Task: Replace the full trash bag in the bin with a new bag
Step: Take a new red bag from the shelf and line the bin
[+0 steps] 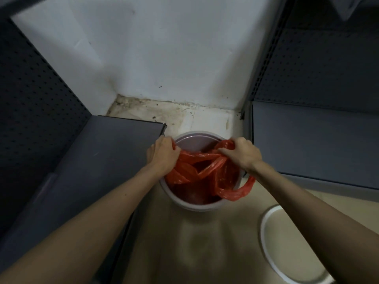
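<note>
A grimy corner of white wall (164, 48) and stained floor (184, 117) sits between two grey shelf units, and the round bin (190, 206) stands there with a red bag (205, 171) inside it; a white ring (266, 232), perhaps the bin's lid, lies on the floor just beside. The left hand (162, 154) is closed on the bag's edge at the left rim, the right hand (240, 154) pinches bunched plastic at the right, and one handle loop droops over the near rim. The thin film looks likely to tear if both hands pull apart hard; a loose edge may also slip back into the bin.
</note>
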`<act>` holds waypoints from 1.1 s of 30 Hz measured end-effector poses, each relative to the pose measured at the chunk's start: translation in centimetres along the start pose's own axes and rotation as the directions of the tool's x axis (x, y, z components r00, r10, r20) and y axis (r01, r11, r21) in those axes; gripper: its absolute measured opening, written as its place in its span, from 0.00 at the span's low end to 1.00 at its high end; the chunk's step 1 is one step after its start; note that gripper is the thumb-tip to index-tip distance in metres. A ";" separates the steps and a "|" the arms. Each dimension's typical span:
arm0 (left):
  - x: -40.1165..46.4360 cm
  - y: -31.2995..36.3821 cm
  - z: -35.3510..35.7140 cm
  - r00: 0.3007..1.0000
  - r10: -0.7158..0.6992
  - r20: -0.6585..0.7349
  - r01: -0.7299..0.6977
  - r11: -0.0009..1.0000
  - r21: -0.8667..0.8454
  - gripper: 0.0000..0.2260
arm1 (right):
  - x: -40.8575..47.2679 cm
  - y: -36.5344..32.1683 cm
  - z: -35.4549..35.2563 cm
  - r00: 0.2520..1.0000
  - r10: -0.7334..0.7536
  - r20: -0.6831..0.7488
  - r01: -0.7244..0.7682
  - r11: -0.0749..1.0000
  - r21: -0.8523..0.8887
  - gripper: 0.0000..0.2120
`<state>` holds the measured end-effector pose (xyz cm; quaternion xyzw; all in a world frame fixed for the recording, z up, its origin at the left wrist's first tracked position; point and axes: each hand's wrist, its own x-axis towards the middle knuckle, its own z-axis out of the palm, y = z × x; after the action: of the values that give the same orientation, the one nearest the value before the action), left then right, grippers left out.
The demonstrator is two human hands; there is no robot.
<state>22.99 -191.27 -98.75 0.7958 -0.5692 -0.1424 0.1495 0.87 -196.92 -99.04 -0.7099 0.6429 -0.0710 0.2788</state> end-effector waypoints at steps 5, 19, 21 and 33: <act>0.3 -1.5 1.8 0.995 0.082 -0.059 -0.079 0.995 0.056 0.10 | 0.6 1.2 1.6 0.982 -0.165 -0.091 0.156 0.982 -0.104 0.23; 0.8 -6.0 -2.6 0.985 0.170 -0.008 -0.158 0.935 0.318 0.23 | 0.3 3.2 -2.1 0.986 -0.137 -0.099 0.100 0.944 -0.315 0.42; 0.5 -5.7 -2.7 0.979 0.198 -0.044 -0.179 0.946 0.271 0.22 | 0.0 2.8 -1.9 0.977 -0.187 -0.105 0.139 0.923 -0.358 0.41; -3.9 0.9 -0.2 0.749 0.662 -0.003 -0.654 0.741 0.153 0.19 | -3.7 -2.0 -1.0 0.788 -0.553 -0.271 0.497 0.831 -0.251 0.06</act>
<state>21.12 -187.83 -98.01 0.5560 -0.8175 -0.0168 0.1494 1.54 -193.61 -96.30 -0.8590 0.4604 -0.2108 0.0752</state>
